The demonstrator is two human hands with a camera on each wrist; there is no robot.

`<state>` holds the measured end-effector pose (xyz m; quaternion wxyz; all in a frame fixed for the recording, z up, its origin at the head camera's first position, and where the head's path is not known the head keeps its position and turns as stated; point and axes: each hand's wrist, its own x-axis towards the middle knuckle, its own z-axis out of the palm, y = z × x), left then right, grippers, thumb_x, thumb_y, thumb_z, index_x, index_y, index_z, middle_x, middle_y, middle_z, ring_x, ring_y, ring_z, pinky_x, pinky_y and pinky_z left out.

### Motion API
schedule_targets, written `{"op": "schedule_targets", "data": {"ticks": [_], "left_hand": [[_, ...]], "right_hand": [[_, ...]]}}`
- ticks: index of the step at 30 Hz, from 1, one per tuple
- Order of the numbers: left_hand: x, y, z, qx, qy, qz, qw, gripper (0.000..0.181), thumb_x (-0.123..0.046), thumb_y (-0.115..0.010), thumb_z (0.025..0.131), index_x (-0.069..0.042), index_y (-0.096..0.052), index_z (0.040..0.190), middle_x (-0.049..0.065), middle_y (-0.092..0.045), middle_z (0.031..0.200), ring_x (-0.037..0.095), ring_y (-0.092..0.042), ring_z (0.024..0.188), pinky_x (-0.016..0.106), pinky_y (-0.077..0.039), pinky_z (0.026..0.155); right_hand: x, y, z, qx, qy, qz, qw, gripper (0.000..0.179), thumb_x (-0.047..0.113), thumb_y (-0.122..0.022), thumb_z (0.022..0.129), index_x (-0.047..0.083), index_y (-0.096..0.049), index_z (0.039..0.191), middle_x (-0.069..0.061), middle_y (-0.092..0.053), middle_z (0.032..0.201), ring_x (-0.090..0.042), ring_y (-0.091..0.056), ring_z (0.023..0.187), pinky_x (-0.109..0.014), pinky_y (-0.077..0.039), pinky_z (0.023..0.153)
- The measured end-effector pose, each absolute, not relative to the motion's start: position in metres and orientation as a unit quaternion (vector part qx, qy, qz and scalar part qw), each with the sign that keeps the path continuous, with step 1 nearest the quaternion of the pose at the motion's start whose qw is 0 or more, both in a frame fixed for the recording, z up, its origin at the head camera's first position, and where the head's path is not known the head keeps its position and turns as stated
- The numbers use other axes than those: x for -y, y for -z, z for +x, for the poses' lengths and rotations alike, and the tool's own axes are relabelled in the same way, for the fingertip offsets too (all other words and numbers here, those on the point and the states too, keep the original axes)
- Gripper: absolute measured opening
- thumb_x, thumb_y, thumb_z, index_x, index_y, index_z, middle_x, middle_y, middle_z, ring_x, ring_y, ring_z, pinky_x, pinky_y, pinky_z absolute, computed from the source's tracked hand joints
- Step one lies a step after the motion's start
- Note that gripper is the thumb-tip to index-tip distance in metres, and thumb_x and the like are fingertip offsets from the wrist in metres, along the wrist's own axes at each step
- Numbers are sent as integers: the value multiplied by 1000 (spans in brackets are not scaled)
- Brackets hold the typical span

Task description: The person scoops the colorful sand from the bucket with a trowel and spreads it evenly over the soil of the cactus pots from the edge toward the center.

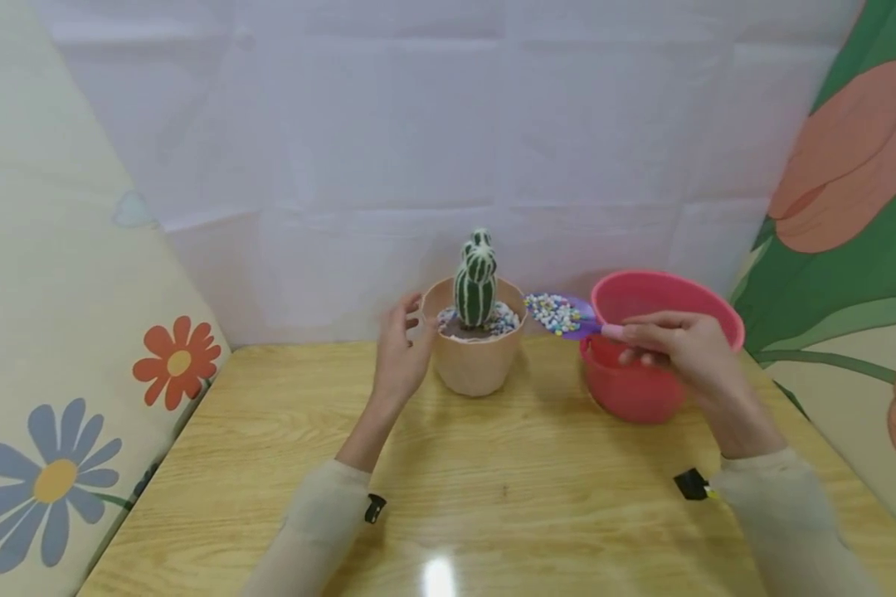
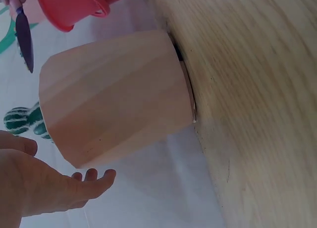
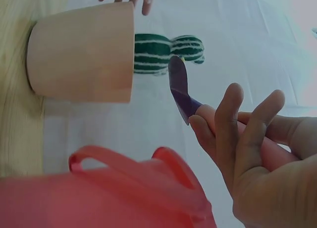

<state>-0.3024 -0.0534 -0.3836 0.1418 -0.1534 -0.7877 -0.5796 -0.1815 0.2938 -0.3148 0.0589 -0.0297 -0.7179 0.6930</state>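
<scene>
In my right hand [image 1: 679, 344] I grip the pink handle of a small trowel [image 3: 186, 102]. Its purple blade carries a heap of small multicoloured pebbles [image 1: 552, 313] and is raised just right of the flowerpot's rim. The peach flowerpot [image 1: 472, 365] stands upright on the table. A green cactus with white stripes [image 1: 475, 294] rises from it, with brown soil and pebbles around its base. My left hand [image 1: 403, 352] is at the pot's left side, fingers loosely bent near the rim. In the left wrist view a gap shows between fingers and pot.
A pink-red bucket [image 1: 635, 398] with a handle stands right of the pot, beneath my right hand; its contents are hidden. The wooden table [image 1: 508, 489] meets a white cloth backdrop [image 1: 388, 166] behind. Flower-printed panels [image 1: 851, 249] stand at both sides.
</scene>
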Motion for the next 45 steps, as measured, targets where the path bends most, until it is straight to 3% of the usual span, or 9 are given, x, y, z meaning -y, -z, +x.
{"op": "schedule_targets", "data": {"ticks": [5,10,12,21,28,35,45], "left_hand": [[55,387,-304,777,608,-142,82,60,-38,-50,107,-17,-30,161,9,-39,158,32,-44,135,50,-41,111],[55,392,-307,752,645,-128,38,64,-41,-49,107,-15,-27,162,5,-33,162,33,-38,142,45,-36,116],[55,394,-308,745,655,-124,35,63,-40,-50,107,-15,-29,161,4,-33,162,35,-36,143,45,-35,117],[53,395,-310,726,678,-111,23,59,-30,-53,106,-18,-33,160,-1,-35,161,30,-44,138,51,-48,104],[53,395,-310,679,725,-118,9,53,-22,-49,108,-14,-36,159,5,-34,162,31,-42,139,56,-49,102],[55,395,-310,657,749,-89,-3,55,-20,-55,105,-12,-40,157,5,-40,158,27,-47,136,52,-51,102],[55,394,-311,654,753,-72,-14,54,-17,-55,105,-8,-40,156,12,-40,157,31,-49,134,52,-52,100]], "right_hand": [[-277,317,-189,712,-700,-26,41,48,16,-77,93,-15,-62,126,-22,-73,102,-23,-74,75,-30,-63,68],[-260,321,-198,701,-713,-23,17,43,14,-78,93,-14,-65,123,-23,-73,103,-20,-72,73,-24,-60,60],[-254,322,-201,702,-712,-21,9,41,13,-77,93,-13,-65,123,-23,-73,103,-17,-70,69,-21,-57,56],[-225,324,-213,717,-697,-15,-5,36,16,-78,92,-5,-71,120,-19,-74,106,-17,-67,67,-18,-50,52],[-200,333,-225,677,-736,3,-18,42,8,-78,91,-13,-64,125,-22,-73,107,-16,-67,66,-17,-53,54],[-180,342,-237,623,-781,-10,-35,46,-1,-73,91,-19,-56,130,-23,-72,108,-16,-68,65,-17,-54,56],[-163,349,-249,541,-837,-24,-72,41,-7,-60,97,-22,-47,133,-27,-71,105,-29,-74,92,-25,-62,68]]}}
